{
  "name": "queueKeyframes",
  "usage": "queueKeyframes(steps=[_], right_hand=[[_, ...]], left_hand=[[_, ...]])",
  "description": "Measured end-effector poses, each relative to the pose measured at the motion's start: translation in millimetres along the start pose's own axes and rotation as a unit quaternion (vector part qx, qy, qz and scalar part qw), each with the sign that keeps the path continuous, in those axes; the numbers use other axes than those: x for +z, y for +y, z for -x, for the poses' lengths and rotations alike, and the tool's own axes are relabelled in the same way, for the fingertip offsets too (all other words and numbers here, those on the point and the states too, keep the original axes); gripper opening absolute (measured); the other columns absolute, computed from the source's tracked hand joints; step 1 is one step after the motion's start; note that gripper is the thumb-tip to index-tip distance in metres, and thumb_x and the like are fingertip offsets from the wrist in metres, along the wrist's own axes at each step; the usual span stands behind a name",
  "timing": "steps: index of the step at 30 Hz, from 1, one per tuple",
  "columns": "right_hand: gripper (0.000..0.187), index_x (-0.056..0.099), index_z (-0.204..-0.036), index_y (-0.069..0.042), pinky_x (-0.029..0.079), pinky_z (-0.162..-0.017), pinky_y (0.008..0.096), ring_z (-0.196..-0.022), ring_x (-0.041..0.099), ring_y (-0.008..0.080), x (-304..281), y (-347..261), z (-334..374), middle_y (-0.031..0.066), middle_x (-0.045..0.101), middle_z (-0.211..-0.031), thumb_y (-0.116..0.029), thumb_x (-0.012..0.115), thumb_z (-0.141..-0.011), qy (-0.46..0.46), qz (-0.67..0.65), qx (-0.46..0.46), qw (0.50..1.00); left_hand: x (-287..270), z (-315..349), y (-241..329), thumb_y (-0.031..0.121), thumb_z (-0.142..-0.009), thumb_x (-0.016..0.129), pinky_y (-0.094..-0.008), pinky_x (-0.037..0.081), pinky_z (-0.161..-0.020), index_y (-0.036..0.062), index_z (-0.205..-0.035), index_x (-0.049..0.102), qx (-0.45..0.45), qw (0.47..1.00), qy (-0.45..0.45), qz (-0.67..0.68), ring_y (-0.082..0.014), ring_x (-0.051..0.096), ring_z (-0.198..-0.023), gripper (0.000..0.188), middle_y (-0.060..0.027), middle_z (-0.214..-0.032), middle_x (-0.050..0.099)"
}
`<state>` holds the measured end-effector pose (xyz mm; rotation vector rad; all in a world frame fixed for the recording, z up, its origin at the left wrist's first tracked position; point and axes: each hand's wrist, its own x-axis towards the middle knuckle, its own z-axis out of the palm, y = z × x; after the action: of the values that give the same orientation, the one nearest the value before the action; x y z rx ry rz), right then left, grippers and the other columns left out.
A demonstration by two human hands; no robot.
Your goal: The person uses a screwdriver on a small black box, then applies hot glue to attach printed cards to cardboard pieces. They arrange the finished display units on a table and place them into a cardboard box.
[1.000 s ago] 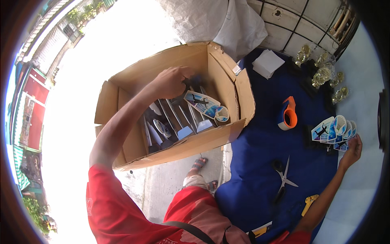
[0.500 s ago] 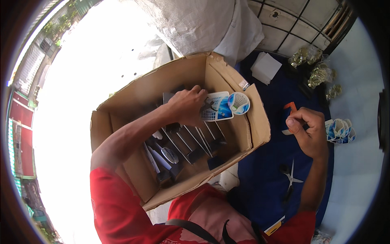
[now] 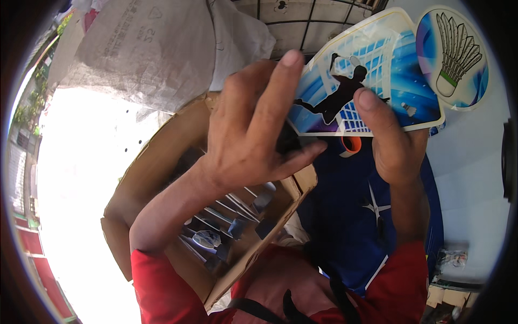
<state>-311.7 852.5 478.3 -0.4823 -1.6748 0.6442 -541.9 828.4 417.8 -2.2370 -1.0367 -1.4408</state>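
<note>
Both hands have risen, holding a printed card (image 3: pixel 377 81) above blue cloth (image 3: pixel 345 216).

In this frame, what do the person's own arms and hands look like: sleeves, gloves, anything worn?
Both hands are bare, with no gloves, rings or watch in view. The left hand and right hand come off bare forearms; red sleeves start near the elbows, matching a red top. A dark strap crosses the chest.

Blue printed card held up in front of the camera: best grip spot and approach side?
Pinch the card at its lower edge, coming from below. It is a thin flat sheet facing the camera, so thumb in front and fingers behind suit it. The right hand already holds that edge; the left hand sits at its left end.
</note>
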Motion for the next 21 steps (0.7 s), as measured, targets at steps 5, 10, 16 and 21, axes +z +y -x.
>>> queueKeyframes(steps=[5,10,16,21], right_hand=[[0.039,0.066,-0.121,-0.003,0.050,-0.055,0.0232,-0.080,0.068,0.0120,-150,-30,-6,0.0033,0.073,-0.098,-0.016,0.081,-0.087,0.134,0.103,0.098,0.981],[0.051,0.063,-0.125,-0.004,0.046,-0.050,0.0210,-0.081,0.066,0.0081,-265,-34,60,0.0022,0.072,-0.099,-0.022,0.084,-0.083,0.169,0.275,0.276,0.906],[0.039,0.068,-0.123,-0.005,0.055,-0.057,0.0206,-0.085,0.068,0.0071,-276,65,139,0.0018,0.073,-0.104,-0.019,0.081,-0.088,0.155,0.127,0.420,0.885],[0.027,0.071,-0.117,-0.003,0.058,-0.062,0.0231,-0.083,0.069,0.0079,-258,150,175,0.0026,0.074,-0.100,-0.017,0.076,-0.094,0.190,0.062,0.388,0.900]], left_hand=[[38,95,-49,0.000,-0.077,0.063,-0.0469,0.052,-0.085,0.0021,-0.104,0.063,-0.167,0.965,-0.200,0.025,-0.0381,0.064,-0.101,0.026,-0.0168,-0.107,0.062],[96,201,-76,0.010,-0.077,0.071,-0.0606,0.048,-0.094,0.0112,-0.103,0.069,-0.117,0.855,-0.499,-0.074,-0.0325,0.062,-0.115,0.027,-0.0085,-0.107,0.066],[115,179,-94,0.020,-0.082,0.071,-0.0678,0.043,-0.092,0.0076,-0.106,0.072,-0.138,0.683,-0.704,-0.136,-0.0317,0.065,-0.113,0.028,-0.0133,-0.104,0.071],[60,134,-94,0.010,-0.087,0.068,-0.0507,0.049,-0.091,0.0023,-0.105,0.070,-0.216,0.801,-0.556,-0.044,-0.0283,0.067,-0.108,0.020,-0.0177,-0.106,0.072]])
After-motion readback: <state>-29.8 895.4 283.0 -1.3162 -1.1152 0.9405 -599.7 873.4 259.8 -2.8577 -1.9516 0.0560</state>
